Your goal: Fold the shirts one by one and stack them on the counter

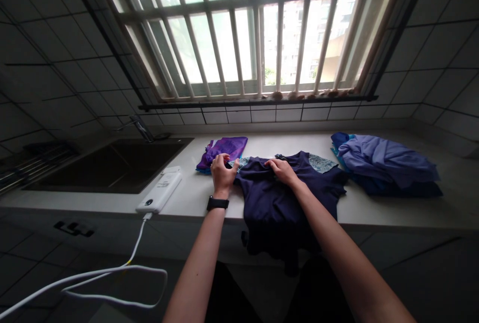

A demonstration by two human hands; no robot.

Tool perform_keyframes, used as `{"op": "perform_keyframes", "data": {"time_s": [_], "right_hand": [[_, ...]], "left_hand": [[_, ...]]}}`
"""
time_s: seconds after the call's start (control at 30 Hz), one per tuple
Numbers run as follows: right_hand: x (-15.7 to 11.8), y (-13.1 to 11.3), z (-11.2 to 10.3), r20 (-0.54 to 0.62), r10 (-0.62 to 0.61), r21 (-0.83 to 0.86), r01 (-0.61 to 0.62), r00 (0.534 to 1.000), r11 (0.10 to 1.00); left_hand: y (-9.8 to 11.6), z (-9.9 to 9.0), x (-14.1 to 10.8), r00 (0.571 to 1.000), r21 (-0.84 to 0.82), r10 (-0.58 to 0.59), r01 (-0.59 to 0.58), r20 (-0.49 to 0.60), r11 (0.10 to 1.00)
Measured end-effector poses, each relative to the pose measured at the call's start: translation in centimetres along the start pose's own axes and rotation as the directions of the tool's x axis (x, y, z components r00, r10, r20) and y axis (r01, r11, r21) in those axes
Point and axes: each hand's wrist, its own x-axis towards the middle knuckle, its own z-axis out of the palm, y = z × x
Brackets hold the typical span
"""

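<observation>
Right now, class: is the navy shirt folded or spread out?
Spread out: the navy shirt lies open on the counter under the left hand and right hand, its lower part hanging over the edge.

We reach forward with both bare arms (196, 263), our left hand (222, 173) arched with fingers (217, 160) curled down, our right hand (282, 171) lying flatter, palm down, the two near each other.

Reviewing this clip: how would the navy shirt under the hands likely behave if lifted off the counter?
The navy shirt would probably be very floppy, since its lower part hangs limply over the edge of the counter. It likely feels light for its size, judging by the soft folds under the right hand.
</observation>
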Motion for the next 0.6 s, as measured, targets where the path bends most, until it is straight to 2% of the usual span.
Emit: {"op": "perform_keyframes", "data": {"time_s": [0.07, 0.13, 0.23, 0.33, 0.4, 0.43, 0.53, 0.6], "right_hand": [[0.1, -0.1, 0.1, -0.030, 0.048, -0.071, -0.050, 0.998, 0.996], [0.2, -0.2, 0.3, -0.036, 0.080, -0.110, -0.084, 0.996, 0.990], [0.0, -0.1, 0.1, -0.132, 0.143, -0.140, -0.161, 0.981, 0.977], [-0.2, 0.6, -0.8, -0.330, 0.295, -0.147, -0.358, 0.897, 0.922], [-0.4, 1.2, -1.6, -0.392, 0.367, -0.125, -0.444, 0.844, 0.887], [-0.4, 1.5, -1.9, -0.397, 0.377, -0.123, -0.456, 0.837, 0.882], [-0.6, 1.8, -2.2, -0.341, 0.334, -0.179, -0.410, 0.878, 0.895], [-0.7, 1.8, -1.9, -0.251, 0.312, -0.232, -0.370, 0.916, 0.900]], "left_hand": [[0.5, -0.1, -0.3, 0.987, 0.045, 0.063, -0.070, 0.151, 0.997], [0.9, -0.1, -0.5, 0.949, 0.074, 0.098, -0.125, 0.301, 0.989], [1.0, -0.1, -0.7, 0.899, 0.139, 0.060, -0.133, 0.434, 0.981], [0.9, -0.2, -0.5, 0.920, 0.208, -0.013, -0.075, 0.391, 0.975], [0.8, -0.3, -0.4, 0.948, 0.231, -0.040, -0.036, 0.316, 0.972], [0.8, -0.3, -0.4, 0.958, 0.240, -0.050, -0.021, 0.284, 0.970], [0.9, -0.3, -0.4, 0.966, 0.262, -0.047, -0.022, 0.254, 0.965], [1.1, -0.4, -0.5, 0.962, 0.276, -0.026, -0.052, 0.271, 0.960]]}}
